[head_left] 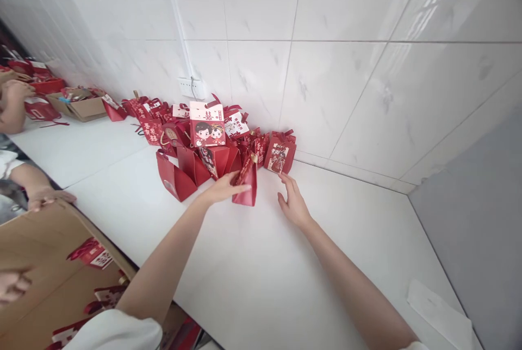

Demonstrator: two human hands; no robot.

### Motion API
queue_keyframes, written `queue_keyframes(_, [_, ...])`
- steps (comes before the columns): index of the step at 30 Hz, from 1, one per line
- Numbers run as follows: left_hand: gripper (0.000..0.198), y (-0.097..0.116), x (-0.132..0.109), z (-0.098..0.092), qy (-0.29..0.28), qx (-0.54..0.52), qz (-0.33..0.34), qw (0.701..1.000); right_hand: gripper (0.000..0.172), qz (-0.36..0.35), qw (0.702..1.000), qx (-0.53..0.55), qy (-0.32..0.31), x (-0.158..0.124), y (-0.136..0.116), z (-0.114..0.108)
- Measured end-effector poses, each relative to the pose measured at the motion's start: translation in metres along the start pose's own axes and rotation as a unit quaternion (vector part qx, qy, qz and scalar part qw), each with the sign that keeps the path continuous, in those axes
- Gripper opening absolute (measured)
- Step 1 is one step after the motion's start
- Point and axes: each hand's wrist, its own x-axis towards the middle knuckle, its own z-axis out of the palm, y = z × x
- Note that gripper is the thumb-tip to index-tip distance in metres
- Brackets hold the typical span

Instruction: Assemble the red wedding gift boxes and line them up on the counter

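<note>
My left hand (223, 189) is closed around a small red gift box (249, 189) with a gold tie at its top, just above the white table or resting on it; I cannot tell which. To its right, my right hand (294, 204) holds nothing, its fingers apart and its fingertips close to a red gift box (279, 155) with a printed figure and a ribbon. Behind my left hand is a pile of red gift boxes (220, 157). On top of the pile sits a box with two cartoon faces (207, 126).
The white table (253, 274) runs along a tiled wall with a socket (191, 88). At lower left stands a large cardboard box (36, 263) holding red gift boxes, with another person's hand (48, 195) on its edge. A smaller carton (84, 106) is further back. White paper (438, 312) lies at right.
</note>
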Motion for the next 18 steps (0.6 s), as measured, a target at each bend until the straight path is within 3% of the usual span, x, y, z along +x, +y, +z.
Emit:
queue_keyframes(4, [0.072, 0.031, -0.026, -0.050, -0.008, -0.060, -0.112, 0.992, 0.051, 0.024, 0.997, 0.003, -0.076, -0.020, 0.020, 0.026])
queue_keyframes(7, [0.075, 0.046, -0.046, -0.068, -0.030, -0.124, -0.138, 0.982, 0.046, 0.013, 0.996, 0.006, -0.084, -0.026, 0.024, 0.033])
queue_keyframes(9, [0.076, 0.045, -0.059, -0.075, -0.037, -0.159, -0.145, 0.976, 0.044, 0.010, 0.996, 0.012, -0.085, -0.027, 0.026, 0.034])
queue_keyframes(14, [0.071, -0.002, -0.093, -0.090, -0.036, -0.179, -0.147, 0.972, 0.043, 0.013, 0.996, 0.024, -0.083, -0.032, 0.035, 0.038])
queue_keyframes(18, [0.092, -0.048, -0.119, -0.072, -0.066, -0.134, -0.066, 0.987, 0.040, -0.003, 0.997, 0.024, -0.071, -0.037, 0.026, 0.037])
